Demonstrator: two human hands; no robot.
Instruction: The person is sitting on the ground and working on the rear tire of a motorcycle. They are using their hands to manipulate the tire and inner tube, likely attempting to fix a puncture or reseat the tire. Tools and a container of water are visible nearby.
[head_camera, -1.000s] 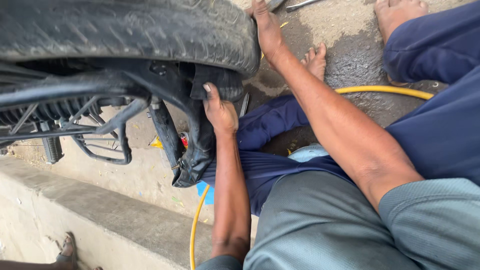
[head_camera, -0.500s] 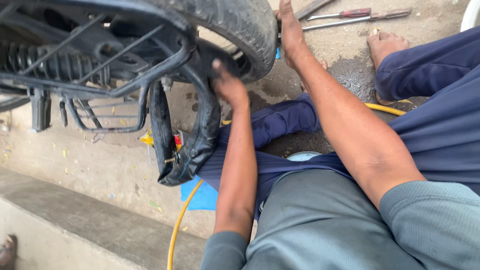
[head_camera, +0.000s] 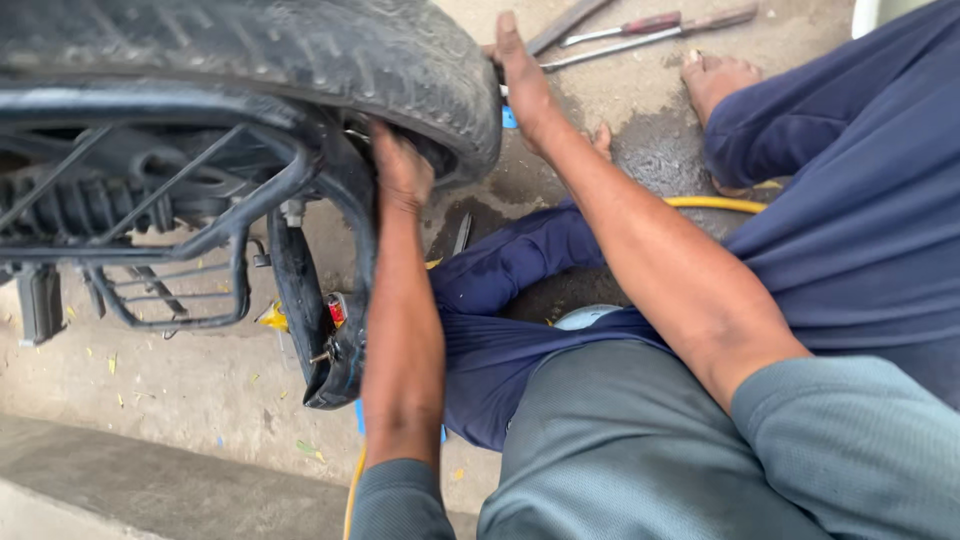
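Note:
A black motorcycle tyre (head_camera: 300, 50) fills the top left. My left hand (head_camera: 400, 165) reaches up beneath it, in the gap between the tread and the black mudguard (head_camera: 310, 300); its fingertips are hidden under the rubber. On the tyre's far right edge my right hand (head_camera: 515, 60) lies with straight fingers pressed against the sidewall, holding nothing. Both forearms come out of grey sleeves at the bottom.
A black tube rack (head_camera: 180, 240) and a coil spring (head_camera: 90, 205) sit left of the mudguard. Long metal hand tools (head_camera: 640, 30) lie on the concrete beyond my bare foot (head_camera: 715, 75). A yellow hose (head_camera: 715, 204) runs under my blue-trousered legs. A concrete kerb (head_camera: 150, 480) crosses the bottom left.
My left hand has slid up from the mudguard's edge into the gap under the tyre. My right hand has stayed on the tyre's side. The view has shifted slightly.

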